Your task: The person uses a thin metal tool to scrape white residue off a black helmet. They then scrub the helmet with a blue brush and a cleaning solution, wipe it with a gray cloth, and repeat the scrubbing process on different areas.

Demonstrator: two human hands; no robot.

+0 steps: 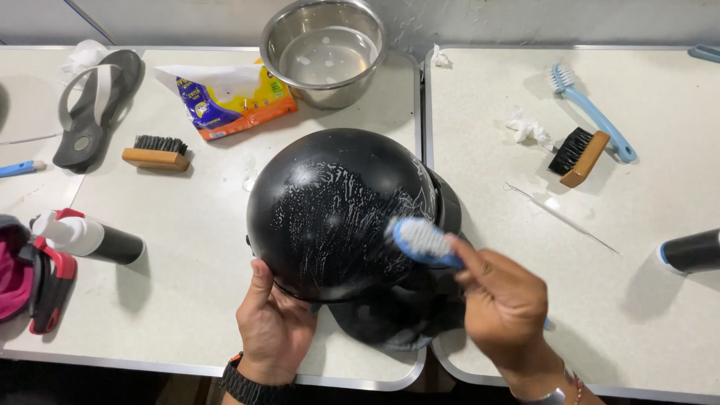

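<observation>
Left hand (274,322) grip clamps the rigid, soap-slick helmet (337,214) at its lower rim, right hand (504,304) grip pinching the light brush (424,241) above it

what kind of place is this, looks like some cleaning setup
Probably a makeshift cleaning station on white tables: a soapy black helmet being scrubbed with a blue brush, a steel bowl, and a wooden brush nearby.

Soapy black helmet (337,214) dome-up, blue brush (422,241) against it

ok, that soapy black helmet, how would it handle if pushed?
The helmet probably rocks or rolls: it's a rounded dome. White suds streak it, so likely slippery. The left hand braces its rim, suggesting it shifts under brushing.
</observation>
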